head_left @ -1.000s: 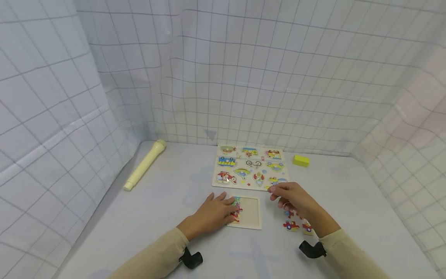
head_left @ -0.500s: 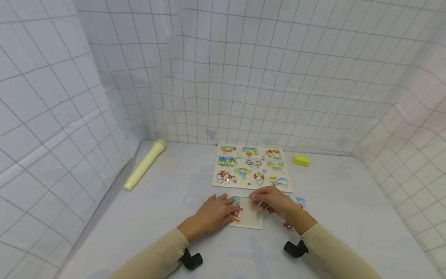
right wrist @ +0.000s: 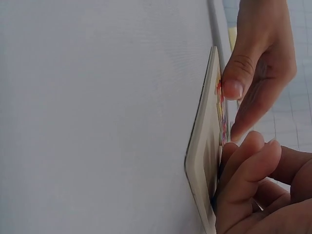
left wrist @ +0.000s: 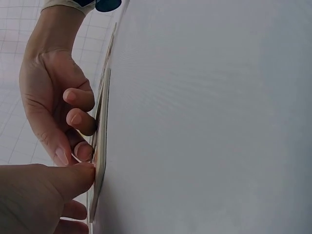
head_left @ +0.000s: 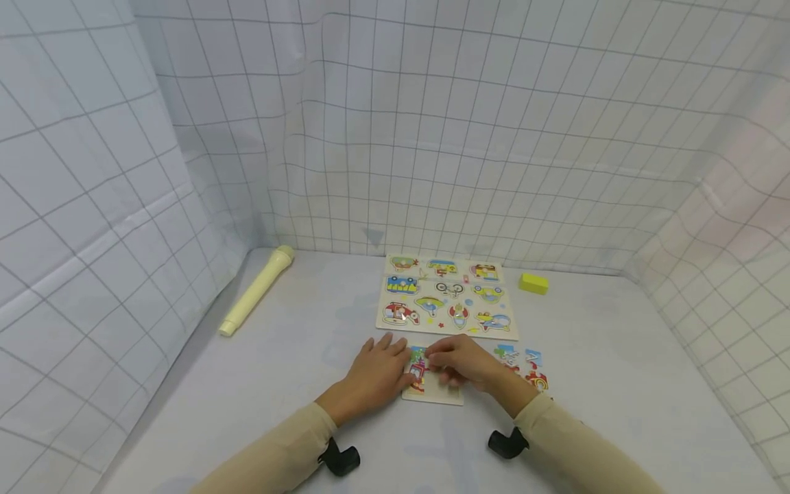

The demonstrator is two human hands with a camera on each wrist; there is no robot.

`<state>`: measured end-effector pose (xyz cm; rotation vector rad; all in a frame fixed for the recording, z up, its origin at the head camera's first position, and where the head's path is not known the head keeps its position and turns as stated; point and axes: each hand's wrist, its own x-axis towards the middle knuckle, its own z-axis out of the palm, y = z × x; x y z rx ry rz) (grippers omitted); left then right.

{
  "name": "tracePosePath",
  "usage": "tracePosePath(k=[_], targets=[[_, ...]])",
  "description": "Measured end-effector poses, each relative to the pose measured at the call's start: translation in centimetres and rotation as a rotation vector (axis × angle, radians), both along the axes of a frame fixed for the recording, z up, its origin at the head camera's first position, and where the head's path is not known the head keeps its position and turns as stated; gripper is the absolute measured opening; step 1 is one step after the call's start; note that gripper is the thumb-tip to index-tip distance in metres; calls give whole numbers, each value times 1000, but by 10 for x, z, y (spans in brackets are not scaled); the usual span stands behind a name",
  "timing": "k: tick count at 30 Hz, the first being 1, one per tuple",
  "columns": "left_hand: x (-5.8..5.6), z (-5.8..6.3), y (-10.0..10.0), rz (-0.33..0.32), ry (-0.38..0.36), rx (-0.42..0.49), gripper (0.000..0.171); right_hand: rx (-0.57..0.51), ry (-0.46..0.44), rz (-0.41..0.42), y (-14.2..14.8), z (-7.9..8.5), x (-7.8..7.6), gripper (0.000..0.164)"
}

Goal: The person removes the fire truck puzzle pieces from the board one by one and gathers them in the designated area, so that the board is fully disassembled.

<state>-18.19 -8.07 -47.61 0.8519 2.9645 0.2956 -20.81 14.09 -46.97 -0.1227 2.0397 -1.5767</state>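
A small wooden puzzle tray (head_left: 441,396) lies on the table, with colourful jigsaw pieces (head_left: 417,374) fitted along its left side. My left hand (head_left: 375,376) rests flat at its left edge, fingers spread and the thumb touching the fitted pieces. Above the tray, my right hand (head_left: 468,361) brings thumb and index finger together beside those pieces, pinching a small puzzle piece that the fingers mostly hide. In the right wrist view its other fingers (right wrist: 246,183) lie curled against the tray (right wrist: 200,158). Several loose jigsaw pieces (head_left: 535,379) lie right of the tray, partly behind the right wrist.
A larger vehicle peg puzzle board (head_left: 447,302) lies just beyond the tray. A yellow block (head_left: 533,283) sits to its right. At the far left lies a cream toy microphone-shaped stick (head_left: 256,291). Gridded white curtains (head_left: 469,137) enclose the table at the back and sides.
My right hand has moved left from beside the loose pieces to over the tray, reaching the fitted pieces. My left hand has stayed at the tray's edge, its thumb shifting slightly.
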Motion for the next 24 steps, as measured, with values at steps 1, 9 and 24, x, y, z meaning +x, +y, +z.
tracePosePath(k=[1,9,24], targets=[[0,0,0,6,4,-6,56,2,-1,4,-1,0,0,30],[-1,1,2,17,18,-5,56,21,-3,25,-5,1,-1,25],[-7,-1,5,43,24,-8,59,26,41,-12,-15,1,-3,13]])
